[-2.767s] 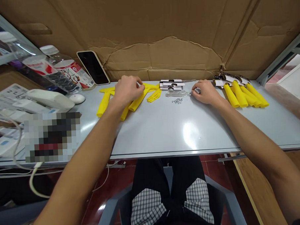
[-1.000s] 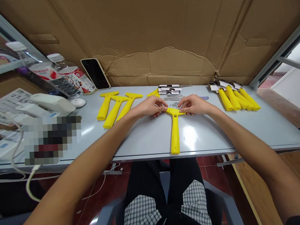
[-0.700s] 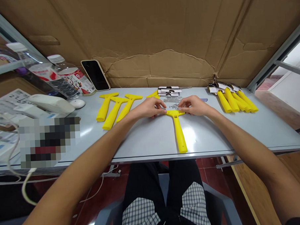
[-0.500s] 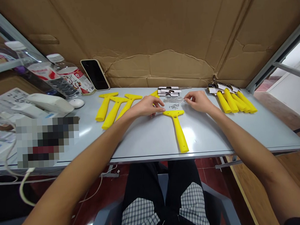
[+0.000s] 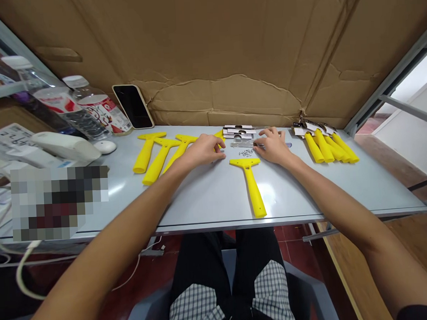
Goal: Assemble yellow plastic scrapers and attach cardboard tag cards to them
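Note:
My left hand (image 5: pixel 205 150) hovers over the table left of the small metal screws (image 5: pixel 246 153), thumb and forefinger apart with nothing between them. Just right of the screws, my right hand (image 5: pixel 272 145) is low over the table, fingers spread. A slim tool with a purplish handle end (image 5: pixel 289 145) lies partly hidden under it; I cannot tell whether the fingers touch it. Clear flat plastic pieces (image 5: pixel 241 143) lie behind the screws, in front of stacked packaged cards (image 5: pixel 238 131). A yellow T-shaped scraper handle (image 5: pixel 253 189) lies in front of the screws, its grip toward me.
Several yellow handles (image 5: pixel 158 167) lie to the left. More yellow handles (image 5: pixel 326 148) with cards attached are on the right. A phone (image 5: pixel 133 107) leans against the cardboard (image 5: pixel 212 47) at the back. Bottles (image 5: pixel 100 108), a white mouse (image 5: pixel 105 146) and cables crowd the left end.
My right hand has shifted left and its fingers have spread, with the purplish tool end now showing beside it. My left hand has drawn slightly left. The view has turned slightly.

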Demonstrator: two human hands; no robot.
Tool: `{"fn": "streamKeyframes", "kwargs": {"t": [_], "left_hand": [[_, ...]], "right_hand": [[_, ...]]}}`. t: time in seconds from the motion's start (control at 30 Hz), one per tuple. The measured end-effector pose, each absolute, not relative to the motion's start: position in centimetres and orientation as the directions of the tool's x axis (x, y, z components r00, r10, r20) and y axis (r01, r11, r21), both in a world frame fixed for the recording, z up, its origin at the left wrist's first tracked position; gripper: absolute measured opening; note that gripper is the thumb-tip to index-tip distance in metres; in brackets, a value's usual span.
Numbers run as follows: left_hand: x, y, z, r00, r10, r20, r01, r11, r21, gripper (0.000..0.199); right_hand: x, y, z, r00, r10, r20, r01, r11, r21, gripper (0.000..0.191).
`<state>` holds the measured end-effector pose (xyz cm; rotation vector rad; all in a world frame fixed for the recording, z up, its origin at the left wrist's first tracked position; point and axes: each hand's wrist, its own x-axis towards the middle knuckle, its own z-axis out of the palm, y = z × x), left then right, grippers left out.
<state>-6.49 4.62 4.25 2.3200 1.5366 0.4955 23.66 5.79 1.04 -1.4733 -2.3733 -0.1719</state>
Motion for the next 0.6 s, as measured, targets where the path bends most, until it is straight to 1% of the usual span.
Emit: {"fn": "streamKeyframes", "kwargs": {"t": [0.1,0.33,0.4,0.5,0.6], "left_hand": [[-6.5,4.6,4.0,0.371,0.92,0.129,0.811,-0.388,0.438,0.02],[-6.0,4.5,3.8,0.332,0.933,0.14,0.777,-0.355,0.519,0.016],[-5.6,4.3,4.1,0.302,0.942,0.146,0.73,-0.327,0.6,0.017],[-5.2,3.9,4.5,0.253,0.958,0.137,0.58,-0.264,0.771,0.021],[-5.0,3.7,4.6,0.227,0.972,0.059,0.409,-0.15,0.9,0.022]], "right_hand": [[23.7,6.0,0.9,-0.41,0.85,0.329,0.878,0.466,-0.109,0.03],[23.9,6.5,0.5,-0.425,0.84,0.337,0.862,0.489,-0.132,0.029],[24.2,6.8,0.4,-0.425,0.836,0.347,0.849,0.501,-0.168,0.032],[24.9,7.2,0.4,-0.425,0.818,0.388,0.793,0.543,-0.276,0.037],[25.7,7.4,0.7,-0.404,0.816,0.414,0.753,0.553,-0.356,0.037]]}}
